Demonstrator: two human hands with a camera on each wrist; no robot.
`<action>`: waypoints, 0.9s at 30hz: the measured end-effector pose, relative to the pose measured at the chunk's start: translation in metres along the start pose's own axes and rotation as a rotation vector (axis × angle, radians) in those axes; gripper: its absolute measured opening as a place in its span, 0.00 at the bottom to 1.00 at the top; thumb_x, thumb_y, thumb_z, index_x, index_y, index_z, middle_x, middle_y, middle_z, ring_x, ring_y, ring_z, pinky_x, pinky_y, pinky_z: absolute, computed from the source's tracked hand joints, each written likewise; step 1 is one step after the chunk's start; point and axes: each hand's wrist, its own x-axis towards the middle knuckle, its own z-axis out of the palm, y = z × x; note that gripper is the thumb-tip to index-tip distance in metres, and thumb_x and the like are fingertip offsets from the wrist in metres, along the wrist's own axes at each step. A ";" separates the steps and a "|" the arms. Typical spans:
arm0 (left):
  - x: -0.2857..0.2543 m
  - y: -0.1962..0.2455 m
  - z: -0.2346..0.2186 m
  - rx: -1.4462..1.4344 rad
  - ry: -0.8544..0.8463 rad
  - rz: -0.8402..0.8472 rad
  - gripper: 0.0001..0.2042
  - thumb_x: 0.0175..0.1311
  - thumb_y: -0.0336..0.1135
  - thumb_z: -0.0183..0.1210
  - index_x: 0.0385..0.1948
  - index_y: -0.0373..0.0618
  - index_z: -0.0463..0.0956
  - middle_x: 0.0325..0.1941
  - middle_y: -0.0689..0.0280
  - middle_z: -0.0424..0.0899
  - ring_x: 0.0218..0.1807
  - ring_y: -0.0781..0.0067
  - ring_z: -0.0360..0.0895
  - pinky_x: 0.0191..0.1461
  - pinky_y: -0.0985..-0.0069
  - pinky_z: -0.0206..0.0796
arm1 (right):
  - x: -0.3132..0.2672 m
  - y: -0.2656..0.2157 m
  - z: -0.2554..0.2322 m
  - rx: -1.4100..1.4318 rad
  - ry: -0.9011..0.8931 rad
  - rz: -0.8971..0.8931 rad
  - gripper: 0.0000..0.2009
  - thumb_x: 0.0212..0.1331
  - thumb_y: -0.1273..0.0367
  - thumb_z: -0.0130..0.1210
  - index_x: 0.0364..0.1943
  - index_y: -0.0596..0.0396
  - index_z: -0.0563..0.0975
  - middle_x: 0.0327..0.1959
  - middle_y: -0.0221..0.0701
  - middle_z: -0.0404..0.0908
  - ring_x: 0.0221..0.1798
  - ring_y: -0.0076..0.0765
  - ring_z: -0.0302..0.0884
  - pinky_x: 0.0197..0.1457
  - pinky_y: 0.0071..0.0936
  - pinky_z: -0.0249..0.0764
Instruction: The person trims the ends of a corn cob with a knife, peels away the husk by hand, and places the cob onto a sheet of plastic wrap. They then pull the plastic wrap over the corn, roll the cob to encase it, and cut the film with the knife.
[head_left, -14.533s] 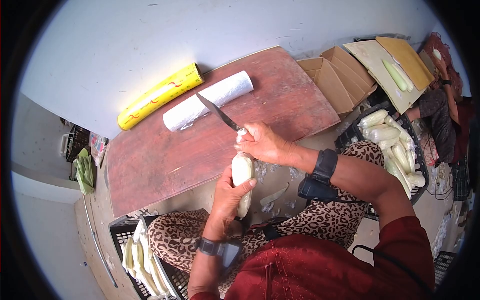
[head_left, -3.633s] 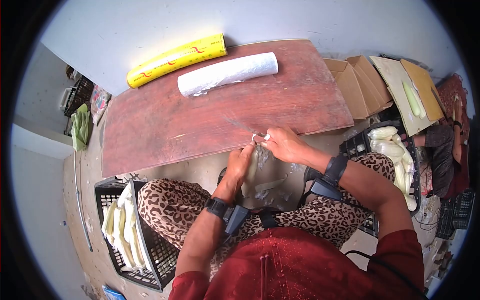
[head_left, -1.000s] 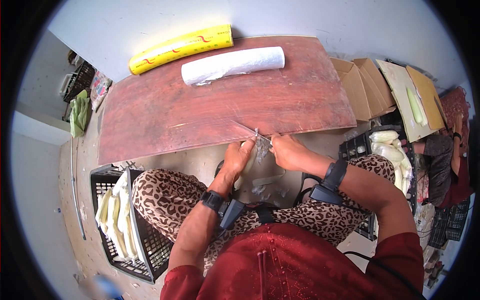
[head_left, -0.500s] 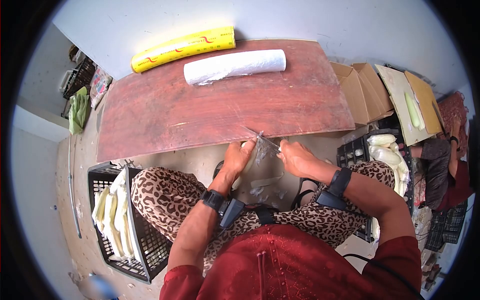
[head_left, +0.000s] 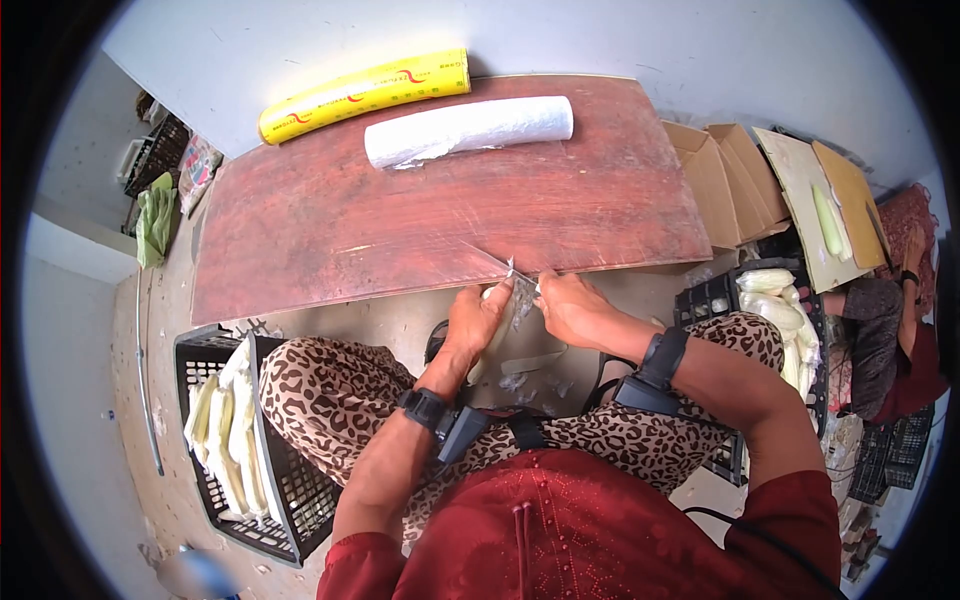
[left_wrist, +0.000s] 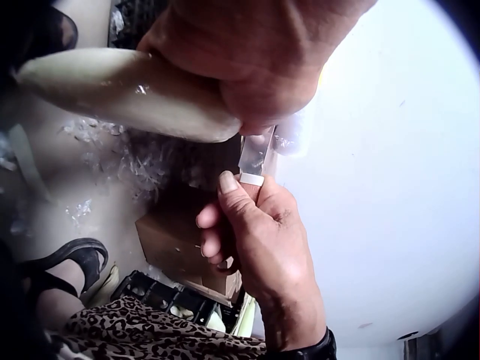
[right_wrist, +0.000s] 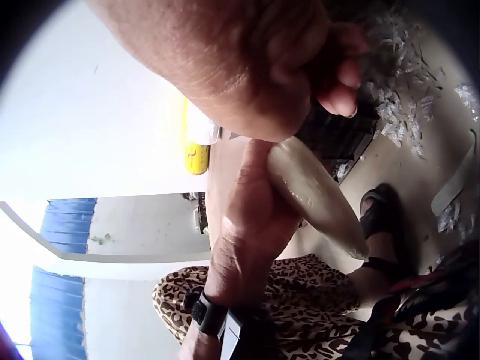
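Observation:
My left hand [head_left: 474,318] grips a long pale vegetable [left_wrist: 127,94] in shiny clear film, low beside the table's front edge. Its thumb and fingers are at the upper end, where a twisted tuft of film [head_left: 511,266] sticks up. In my right hand [head_left: 578,308] is a knife [left_wrist: 256,154] with a white collar, held by the handle. The blade points left across the tuft, close to my left fingertips, over the edge of the red wooden table [head_left: 330,225]. In the right wrist view the vegetable [right_wrist: 315,195] hangs tapered end down, and my right hand hides the knife.
A white film roll [head_left: 470,130] and a yellow printed roll [head_left: 365,95] lie at the table's back. Black crates with wrapped vegetables stand left [head_left: 310,490] and right [head_left: 700,300]. Film scraps litter the floor [head_left: 620,285]. Another person [head_left: 885,340] sits far right, beside cardboard boxes [head_left: 735,185].
Over the last half second my right hand has drawn in leftward, pushing the knife further across the tuft. Much earlier, both hands held the vegetable higher, the knife pointing up over the table.

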 end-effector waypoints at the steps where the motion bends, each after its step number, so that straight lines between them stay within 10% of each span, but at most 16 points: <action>1: 0.001 -0.002 0.000 -0.001 0.014 0.004 0.32 0.60 0.56 0.56 0.40 0.23 0.77 0.37 0.40 0.82 0.44 0.50 0.81 0.50 0.64 0.69 | 0.001 -0.001 0.000 -0.005 0.000 0.004 0.10 0.61 0.70 0.52 0.37 0.67 0.72 0.29 0.60 0.78 0.37 0.67 0.78 0.40 0.52 0.73; 27: -0.001 0.003 -0.005 0.112 0.100 0.022 0.34 0.57 0.60 0.57 0.37 0.24 0.78 0.36 0.37 0.81 0.44 0.44 0.81 0.51 0.62 0.69 | -0.023 0.005 -0.022 -0.037 -0.163 0.100 0.10 0.61 0.72 0.51 0.40 0.67 0.72 0.37 0.58 0.79 0.45 0.64 0.78 0.48 0.49 0.74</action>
